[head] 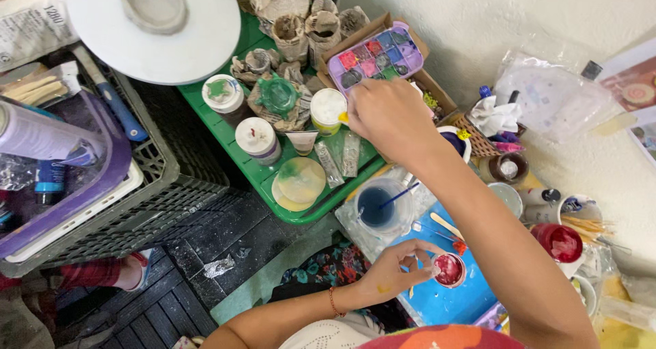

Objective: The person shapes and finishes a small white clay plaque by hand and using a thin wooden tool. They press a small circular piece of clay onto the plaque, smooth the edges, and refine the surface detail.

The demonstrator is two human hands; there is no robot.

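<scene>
R hand (391, 117) reaches up over the green tray (225, 134), fingers bunched into a closed grip w/ tips right at the yellow-lidded jar (327, 111); can't tell if it pinches anything, tips hidden behind knuckles. L hand (396, 270) lower down, thumb + fingers closed on the rim of a small cup (449, 269) w/ pink-red paint inside, held over the blue mat (451, 301).

Betw. the two hands: clear cup (376, 207) w/ dark blue liquid, thin blue stick leaning in it. Just above R hand, purple palette (375, 57) w/ wells of red, pink, grey, green, sitting in a cardboard box. On tray: white-lidded jars, one w/ green star smear (222, 92), one plain (256, 137); green lid (277, 95) on crumpled newspaper; round disc (301, 180) smeared yellow-green near tray's front edge. R of forearm: red-filled cup (559, 243), brown jar (506, 166), wooden sticks. Upper left: big white disc (157, 28). Left: grey crate (150, 185) w/ purple-rimmed tub in it.
</scene>
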